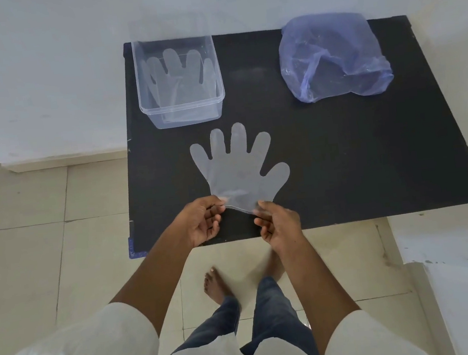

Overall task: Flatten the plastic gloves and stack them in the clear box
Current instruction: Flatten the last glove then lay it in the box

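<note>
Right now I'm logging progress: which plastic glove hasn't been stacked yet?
The glove spread on the black table, pinched at its cuff by the left hand and right hand; the others already lie inside the clear box.

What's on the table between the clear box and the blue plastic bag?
Nothing: in the head view only bare black table separates the clear box from the blue plastic bag.

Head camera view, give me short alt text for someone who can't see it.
Two hands pinch the cuff of a flat plastic glove on a black table; a clear box holding gloves and a blue bag sit behind.
</note>
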